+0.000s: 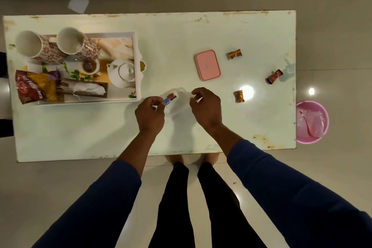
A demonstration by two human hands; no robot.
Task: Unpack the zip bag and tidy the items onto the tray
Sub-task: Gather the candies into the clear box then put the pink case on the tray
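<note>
Head view looks straight down on a pale, scuffed tabletop that fills most of the frame, with grey floor around it. At its left end sits a white tray crowded with two floral mugs lying on their sides, a white teapot, a dark box of tissues, a small cup holding something dark and a red and yellow snack packet. On the floor just off the tabletop's right edge stands a pink bucket with crumpled plastic inside.

Near the tabletop's middle, just right of the tray's near corner, the person holds a clear zip bag between both hands. The left hand pinches the bag's left edge with curled fingers, at a small blue piece. The right hand grips the bag's right side with fingers curled. One red wrapped sweet shows through the plastic near the left hand.

A pink lidded box rests right of centre, apart from the bag. Three more wrapped sweets lie loose: one just right of the pink box, one nearer the person, and a darker one close to the right edge.
</note>
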